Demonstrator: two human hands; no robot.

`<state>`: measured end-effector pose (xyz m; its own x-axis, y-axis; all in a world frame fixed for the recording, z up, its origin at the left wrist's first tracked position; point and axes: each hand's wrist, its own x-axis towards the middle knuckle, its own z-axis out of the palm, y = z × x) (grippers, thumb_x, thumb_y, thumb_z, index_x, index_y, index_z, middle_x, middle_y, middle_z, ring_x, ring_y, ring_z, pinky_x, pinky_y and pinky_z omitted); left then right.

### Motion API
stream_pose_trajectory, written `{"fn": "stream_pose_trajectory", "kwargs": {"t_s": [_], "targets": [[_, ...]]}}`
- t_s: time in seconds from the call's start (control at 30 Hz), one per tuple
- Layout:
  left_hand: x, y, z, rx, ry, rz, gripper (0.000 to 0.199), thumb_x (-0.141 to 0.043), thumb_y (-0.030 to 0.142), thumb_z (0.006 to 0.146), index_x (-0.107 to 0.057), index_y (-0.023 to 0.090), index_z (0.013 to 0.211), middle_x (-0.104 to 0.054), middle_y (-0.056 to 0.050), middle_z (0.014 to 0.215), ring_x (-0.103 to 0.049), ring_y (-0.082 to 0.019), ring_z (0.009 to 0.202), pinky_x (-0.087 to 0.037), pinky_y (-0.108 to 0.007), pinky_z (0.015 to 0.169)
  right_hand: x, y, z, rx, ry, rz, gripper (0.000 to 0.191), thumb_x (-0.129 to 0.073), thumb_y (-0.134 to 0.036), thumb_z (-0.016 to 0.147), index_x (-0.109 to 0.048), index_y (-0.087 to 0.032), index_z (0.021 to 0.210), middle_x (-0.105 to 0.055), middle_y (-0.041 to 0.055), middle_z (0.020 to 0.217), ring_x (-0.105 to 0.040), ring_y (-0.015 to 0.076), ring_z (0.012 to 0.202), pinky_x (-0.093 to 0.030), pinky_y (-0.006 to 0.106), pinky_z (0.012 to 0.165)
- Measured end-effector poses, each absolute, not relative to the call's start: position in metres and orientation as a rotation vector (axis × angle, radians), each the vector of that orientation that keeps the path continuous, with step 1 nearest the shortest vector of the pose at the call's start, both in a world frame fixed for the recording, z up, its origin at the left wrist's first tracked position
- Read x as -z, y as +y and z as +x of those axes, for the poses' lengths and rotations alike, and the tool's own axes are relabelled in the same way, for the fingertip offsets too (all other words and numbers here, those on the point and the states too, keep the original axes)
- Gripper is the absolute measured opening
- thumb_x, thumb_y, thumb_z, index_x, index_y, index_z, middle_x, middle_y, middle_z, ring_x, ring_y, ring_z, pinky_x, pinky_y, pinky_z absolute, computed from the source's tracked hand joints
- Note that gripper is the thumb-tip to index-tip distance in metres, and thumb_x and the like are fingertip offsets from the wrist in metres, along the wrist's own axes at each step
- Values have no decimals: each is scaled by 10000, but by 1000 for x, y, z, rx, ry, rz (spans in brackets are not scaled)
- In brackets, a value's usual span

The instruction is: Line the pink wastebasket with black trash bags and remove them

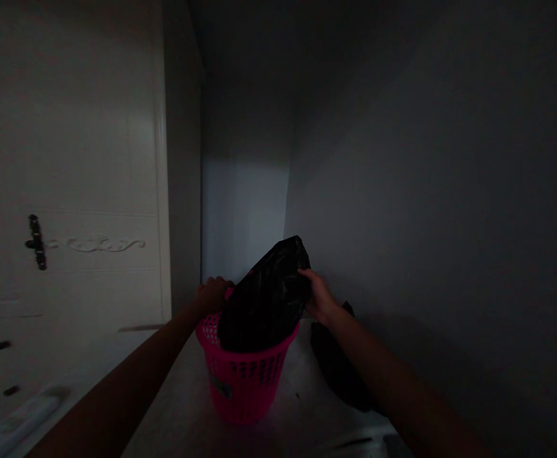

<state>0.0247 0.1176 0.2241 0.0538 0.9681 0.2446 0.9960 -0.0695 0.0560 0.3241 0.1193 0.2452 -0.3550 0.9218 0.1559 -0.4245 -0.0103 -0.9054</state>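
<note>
A pink plastic basket (242, 394) with a perforated wall stands upright in front of me. A black plastic bag (268, 299) sits partly in its mouth and rises above the rim, leaning to the right. My left hand (214, 296) is closed at the basket's left rim, close to the bag's edge; its fingertips are hidden. On the bag's right side, my right hand (319, 298) pinches the plastic, thumb toward the top. The bag's lower part is out of sight inside the basket.
Beside the basket, a second dark bag (340, 369) lies on the pale surface, partly behind my right forearm. At left is a white cabinet door (91, 159) with a dark handle (37, 243). A grey wall (426, 191) bounds the right side. The light is dim.
</note>
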Motion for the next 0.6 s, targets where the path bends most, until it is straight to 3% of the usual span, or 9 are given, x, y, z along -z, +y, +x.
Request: {"fn": "stream_pose_trajectory", "kwargs": {"t_s": [0.17,0.4,0.47,0.53,0.6], "targets": [[-221,127,27,436,-2062,-2232,395,-668,295,874,-707,252,1265,-694,-159,1356,-609,-384,1299,-481,-535,1030,-243,114,327,-1688,-1065,-612,292,-629,-395,825,-768,-205,996,-817,55,988,-734,267,1025,-554,405,1001],[-222,145,31,830,-2122,-2199,492,-646,399,887,-601,211,1340,-761,-133,1159,-694,-297,1131,-518,-375,892,-245,115,343,-1676,-985,-471,247,-658,-384,770,-772,-237,933,-815,44,904,-731,309,1065,-577,464,974],[-224,149,31,948,-2129,-2201,443,-661,407,858,-643,193,1245,-770,-100,1028,-708,-271,1038,-514,-330,827,-246,114,347,-1646,-959,-465,238,-664,-388,767,-774,-243,920,-818,38,905,-728,313,1081,-582,461,972],[-228,151,28,1060,-2126,-2206,310,-648,424,842,-693,186,1035,-747,-68,894,-702,-252,946,-502,-306,770,-248,114,351,-1610,-950,-472,243,-676,-414,776,-774,-247,921,-821,35,917,-727,316,1093,-584,456,973],[-235,150,21,1173,-2127,-2209,302,-613,483,843,-673,187,835,-701,-45,777,-684,-239,856,-489,-295,707,-247,116,353,-1563,-956,-502,273,-688,-454,799,-777,-246,951,-825,38,943,-726,309,1101,-579,441,979]]}}
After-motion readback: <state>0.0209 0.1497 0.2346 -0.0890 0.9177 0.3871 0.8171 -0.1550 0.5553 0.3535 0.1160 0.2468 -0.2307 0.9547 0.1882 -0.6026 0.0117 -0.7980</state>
